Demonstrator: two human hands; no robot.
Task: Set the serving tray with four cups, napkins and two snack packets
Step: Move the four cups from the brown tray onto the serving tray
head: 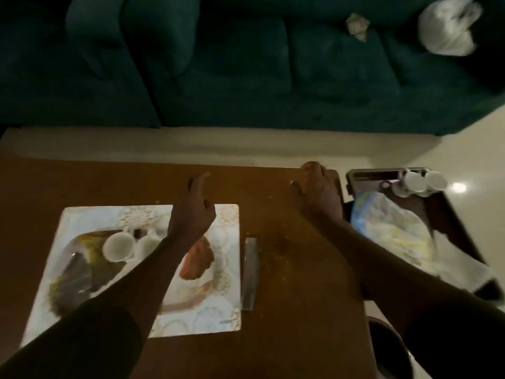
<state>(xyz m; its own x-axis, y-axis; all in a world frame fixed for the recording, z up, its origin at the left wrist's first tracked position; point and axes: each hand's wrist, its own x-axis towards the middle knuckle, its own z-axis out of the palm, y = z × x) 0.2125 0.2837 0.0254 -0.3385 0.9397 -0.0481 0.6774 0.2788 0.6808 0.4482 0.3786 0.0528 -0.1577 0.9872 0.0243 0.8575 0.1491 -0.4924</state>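
Observation:
A white patterned serving tray (pixel 82 222) lies on the brown table (pixel 287 337). On it a white cup (pixel 118 246) lies tipped with its mouth toward me, a second white cup (pixel 147 243) stands beside it, and an orange-brown snack packet (pixel 197 259) and a dark packet (pixel 73 277) rest there too. My left hand (pixel 195 212) hovers above the tray's far edge, forefinger out, holding nothing. My right hand (pixel 318 192) is near the table's far right corner, fingers loosely curled, with nothing visible in it. Two more white cups (pixel 422 181) stand on a dark side tray (pixel 448 222).
A plastic bag (pixel 388 231) of pale contents lies on the dark side tray. A thin grey strip (pixel 250 272) lies right of the serving tray, with crumbs nearby. A dark green sofa (pixel 232 64) stands beyond the table, a white bundle (pixel 448 26) on it. Pale floor shows at right.

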